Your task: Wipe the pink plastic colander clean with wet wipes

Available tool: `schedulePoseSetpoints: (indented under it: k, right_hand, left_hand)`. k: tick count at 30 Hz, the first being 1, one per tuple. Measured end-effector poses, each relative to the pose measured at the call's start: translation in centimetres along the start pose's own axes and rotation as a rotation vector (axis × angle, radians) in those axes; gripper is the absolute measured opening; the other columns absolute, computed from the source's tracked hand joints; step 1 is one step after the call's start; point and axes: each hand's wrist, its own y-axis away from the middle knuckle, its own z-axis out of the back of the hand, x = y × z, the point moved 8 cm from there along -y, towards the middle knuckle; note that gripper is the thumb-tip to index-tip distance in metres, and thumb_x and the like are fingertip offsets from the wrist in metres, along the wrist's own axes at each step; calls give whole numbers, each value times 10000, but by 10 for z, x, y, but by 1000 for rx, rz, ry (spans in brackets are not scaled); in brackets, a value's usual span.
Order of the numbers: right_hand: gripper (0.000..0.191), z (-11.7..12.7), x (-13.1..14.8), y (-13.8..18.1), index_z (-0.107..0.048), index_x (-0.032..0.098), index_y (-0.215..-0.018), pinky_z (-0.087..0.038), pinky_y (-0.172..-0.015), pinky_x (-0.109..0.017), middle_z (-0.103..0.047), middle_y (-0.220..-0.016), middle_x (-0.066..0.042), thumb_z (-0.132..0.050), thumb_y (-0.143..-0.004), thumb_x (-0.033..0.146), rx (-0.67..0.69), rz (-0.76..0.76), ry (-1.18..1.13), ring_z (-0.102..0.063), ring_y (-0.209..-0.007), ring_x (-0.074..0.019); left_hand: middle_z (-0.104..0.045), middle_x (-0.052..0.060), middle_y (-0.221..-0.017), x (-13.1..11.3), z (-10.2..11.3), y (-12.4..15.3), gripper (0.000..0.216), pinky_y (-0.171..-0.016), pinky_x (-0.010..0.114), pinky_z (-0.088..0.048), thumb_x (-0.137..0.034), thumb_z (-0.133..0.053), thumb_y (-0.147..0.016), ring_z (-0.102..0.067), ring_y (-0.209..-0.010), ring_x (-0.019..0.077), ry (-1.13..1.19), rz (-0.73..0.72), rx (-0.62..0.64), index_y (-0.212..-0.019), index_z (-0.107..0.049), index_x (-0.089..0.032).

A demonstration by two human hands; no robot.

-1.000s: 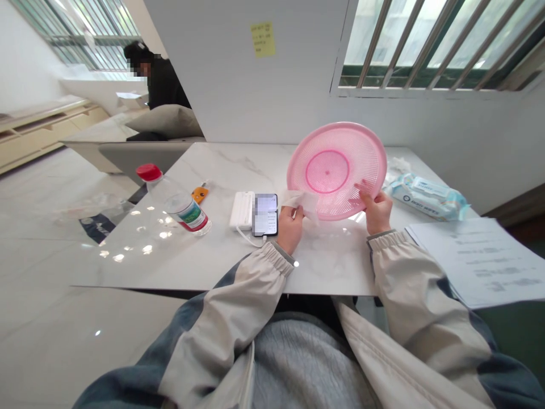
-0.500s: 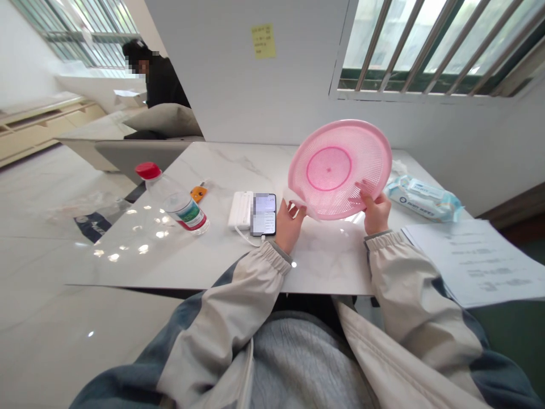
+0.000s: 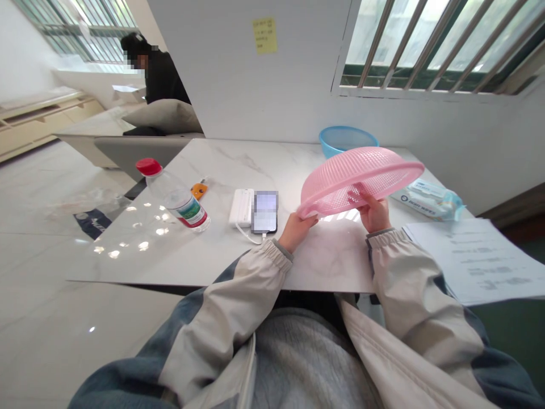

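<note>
A pink plastic mesh basket (image 3: 353,170) is held above the tabletop, tipped so its open side faces down towards me and its ribbed outer wall shows on top. My left hand (image 3: 297,230) pinches its near-left rim. A thin whitish sheet, apparently a wipe (image 3: 303,212), shows between those fingers and the rim. My right hand (image 3: 374,213) grips the basket's near-right edge, with fingers reaching inside against the mesh. Behind it, against the wall, stands a blue basket (image 3: 340,138).
Left on the marble-look table (image 3: 238,258) are a bottle with a red cap (image 3: 187,207), an orange item (image 3: 198,191), a white power bank (image 3: 241,208) and a phone (image 3: 264,212). Right are a wipes pack (image 3: 426,200) and papers (image 3: 477,258). A person (image 3: 164,74) sits far left.
The pink basket has tipped over from showing its inside to showing its outer wall, shifting slightly right. The blue basket behind has come into view. My left hand has turned at the rim.
</note>
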Motion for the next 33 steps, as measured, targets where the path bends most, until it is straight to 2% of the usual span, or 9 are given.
schedulePoseSetpoints:
  k: [4, 7, 12, 16, 18, 21, 25, 28, 33]
  right_hand:
    - [439, -16, -3, 6, -775, 240, -1127, -675, -929, -437, -792, -1204, -65, -891, -719, 352, 121, -74, 7, -780, -1059, -252]
    - [499, -28, -6, 13, -769, 246, -1190, -675, -938, -418, -787, -1227, -63, -912, -720, 335, 223, -166, 9, -772, -1113, -256]
    - [454, -29, -9, 14, -784, 243, -1140, -681, -902, -387, -782, -1227, -55, -930, -717, 319, 258, -172, 9, -765, -1118, -255]
    - [421, -22, -17, 9, -781, 235, -1072, -681, -788, -351, -788, -1147, -47, -932, -695, 346, 222, -177, 42, -766, -1047, -243]
    - [402, -19, -15, 7, -773, 232, -1016, -674, -734, -335, -787, -1059, -31, -935, -673, 365, 173, -165, 38, -762, -989, -229]
    - [377, -14, 1, 4, -746, 241, -929, -670, -729, -332, -769, -948, -7, -930, -663, 434, 59, -63, 9, -749, -927, -206]
    - [410, -18, 25, 6, -741, 273, -995, -674, -835, -340, -770, -1068, -15, -875, -737, 562, 25, 101, -21, -743, -990, -190]
    - [476, -13, 18, 4, -737, 275, -1059, -682, -758, -340, -770, -1037, -22, -868, -720, 584, 3, 44, 14, -750, -953, -202]
    - [496, -5, -2, 1, -740, 268, -1038, -675, -649, -344, -778, -1000, -26, -867, -701, 610, 32, -65, 22, -764, -888, -224]
  left_hand:
    - [-767, 123, -1217, -3, -9, 8, 411, -1015, 490, -624, -326, -876, -819, -732, -1136, 273, 17, 30, 24, -1183, -763, -171]
    - [-757, 163, -1263, -1, -13, 12, 479, -924, 464, -665, -400, -869, -844, -772, -1047, 273, -7, 54, 68, -1237, -736, -160]
    - [-801, 160, -1026, 4, -10, 12, 437, -681, 381, -665, -516, -779, -918, -789, -712, 242, -152, 99, 47, -1095, -731, -119]
    - [-777, 114, -768, 7, -5, 9, 448, -594, 334, -616, -576, -747, -926, -752, -592, 227, -250, 101, 2, -951, -737, -129]
    - [-766, 100, -716, 4, 0, 7, 412, -589, 327, -603, -546, -747, -926, -747, -584, 228, -276, 65, -36, -908, -749, -134]
    - [-753, 86, -672, -4, 8, 6, 255, -574, 309, -569, -373, -738, -904, -735, -593, 227, -362, -15, -71, -821, -781, -135]
    - [-713, 73, -583, -13, 12, 8, 212, -614, 306, -544, -184, -665, -830, -705, -587, 215, -534, -91, -87, -656, -778, -140]
    - [-691, 62, -549, -15, 13, 9, 276, -644, 312, -544, -202, -636, -849, -701, -580, 208, -592, -90, -112, -603, -753, -154]
    - [-676, 30, -548, -17, 11, 10, 232, -620, 290, -525, -235, -623, -857, -692, -574, 191, -600, -90, -91, -678, -759, -177]
